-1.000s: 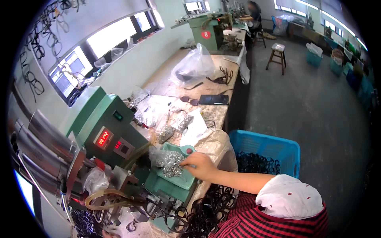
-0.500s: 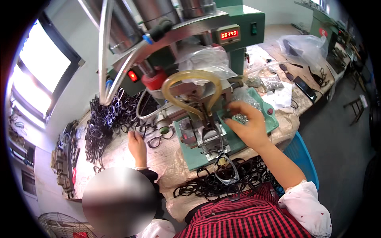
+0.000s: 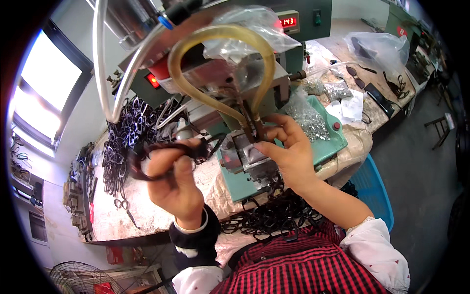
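My left hand (image 3: 174, 188), raised over the left of the table, is closed around a dark eyeglass frame (image 3: 141, 159). One rim of that frame sticks out toward the machine. At the middle, the fingers of my right hand (image 3: 296, 154) are pinched together at the metal fixture (image 3: 250, 156). Whatever small thing they may hold is too small to make out. Just above these fingertips, a looped yellow tube (image 3: 268, 63) comes down to thin metal rods. The green machine base (image 3: 232, 185) lies under the fixture.
Dark eyeglass frames pile up on the left (image 3: 132, 132) and along the table's front edge (image 3: 264, 215). Right of my right hand lies a plastic bag of small metal parts (image 3: 313, 125). A blue basket (image 3: 374, 191) stands below the table's right edge. Clear hoses (image 3: 100, 59) hang at the upper left.
My left hand has come up from the table and now holds a dark eyeglass frame. My right hand has moved left to the fixture. The greyish frame at the fixture's front no longer shows there.
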`<state>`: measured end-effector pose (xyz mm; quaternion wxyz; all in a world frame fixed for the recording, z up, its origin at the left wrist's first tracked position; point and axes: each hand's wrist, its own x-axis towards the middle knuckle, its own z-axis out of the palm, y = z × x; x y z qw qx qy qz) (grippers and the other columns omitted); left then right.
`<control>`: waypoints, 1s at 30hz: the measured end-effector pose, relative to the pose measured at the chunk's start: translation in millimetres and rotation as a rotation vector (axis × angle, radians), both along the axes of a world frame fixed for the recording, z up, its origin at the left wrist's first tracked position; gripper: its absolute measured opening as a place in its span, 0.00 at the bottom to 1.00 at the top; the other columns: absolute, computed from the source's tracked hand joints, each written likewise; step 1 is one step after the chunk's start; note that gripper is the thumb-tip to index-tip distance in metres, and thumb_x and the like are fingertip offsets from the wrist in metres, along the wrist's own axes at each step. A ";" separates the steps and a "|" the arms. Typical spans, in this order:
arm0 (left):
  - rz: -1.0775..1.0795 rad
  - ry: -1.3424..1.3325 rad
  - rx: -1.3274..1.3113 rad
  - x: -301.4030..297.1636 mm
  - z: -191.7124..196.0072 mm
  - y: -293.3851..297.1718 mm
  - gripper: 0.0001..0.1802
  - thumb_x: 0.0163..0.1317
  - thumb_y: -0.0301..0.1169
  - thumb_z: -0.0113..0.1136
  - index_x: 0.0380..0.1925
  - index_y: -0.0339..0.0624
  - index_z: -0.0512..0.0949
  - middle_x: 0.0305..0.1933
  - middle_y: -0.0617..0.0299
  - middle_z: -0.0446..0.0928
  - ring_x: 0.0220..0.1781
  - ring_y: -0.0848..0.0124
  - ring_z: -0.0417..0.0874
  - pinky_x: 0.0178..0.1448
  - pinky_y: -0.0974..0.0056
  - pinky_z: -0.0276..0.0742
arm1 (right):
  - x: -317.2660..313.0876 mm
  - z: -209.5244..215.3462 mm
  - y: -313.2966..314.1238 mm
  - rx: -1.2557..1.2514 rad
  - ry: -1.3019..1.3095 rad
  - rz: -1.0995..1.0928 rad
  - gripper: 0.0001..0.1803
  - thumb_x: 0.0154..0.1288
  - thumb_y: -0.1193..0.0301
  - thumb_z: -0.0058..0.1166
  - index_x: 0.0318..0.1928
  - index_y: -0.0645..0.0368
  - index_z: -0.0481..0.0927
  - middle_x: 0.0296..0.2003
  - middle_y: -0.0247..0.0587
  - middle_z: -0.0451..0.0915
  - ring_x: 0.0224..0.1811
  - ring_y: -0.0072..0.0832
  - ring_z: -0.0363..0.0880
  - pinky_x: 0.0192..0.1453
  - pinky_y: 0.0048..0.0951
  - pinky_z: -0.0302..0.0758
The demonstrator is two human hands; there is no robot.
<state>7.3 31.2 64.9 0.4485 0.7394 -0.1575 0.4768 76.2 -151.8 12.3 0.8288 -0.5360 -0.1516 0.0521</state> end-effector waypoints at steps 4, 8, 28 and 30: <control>-0.018 -0.001 -0.013 -3.0 2.1 -12.9 0.07 0.73 0.21 0.47 0.44 0.33 0.75 0.42 0.45 0.82 0.40 0.62 0.83 0.44 0.60 0.82 | -15.9 15.5 -10.5 -0.083 0.015 -0.015 0.29 0.61 0.80 0.59 0.64 0.66 0.69 0.49 0.44 0.83 0.52 0.26 0.80 0.59 0.27 0.73; -0.150 -0.029 0.473 -14.5 -33.0 -25.0 0.09 0.54 0.25 0.66 0.37 0.40 0.84 0.40 0.55 0.86 0.36 0.62 0.82 0.45 0.57 0.80 | -3.3 3.9 -50.8 -0.537 -0.340 -0.061 0.23 0.62 0.77 0.56 0.59 0.62 0.78 0.51 0.47 0.84 0.55 0.34 0.83 0.62 0.34 0.75; -0.156 0.187 0.630 -17.9 -53.4 -40.6 0.20 0.45 0.26 0.72 0.43 0.45 0.87 0.52 0.59 0.85 0.41 0.59 0.78 0.62 0.49 0.76 | 28.4 -82.4 -108.2 -1.257 -0.597 -0.514 0.05 0.49 0.75 0.64 0.29 0.58 0.80 0.38 0.43 0.78 0.47 0.45 0.77 0.52 0.45 0.73; -0.104 0.215 0.536 -32.4 -63.8 -48.3 0.22 0.47 0.27 0.72 0.46 0.45 0.86 0.56 0.56 0.82 0.49 0.56 0.80 0.64 0.51 0.76 | 32.3 -84.1 -100.8 -1.248 -0.678 -0.523 0.06 0.49 0.75 0.64 0.28 0.58 0.80 0.37 0.43 0.79 0.46 0.45 0.77 0.50 0.45 0.73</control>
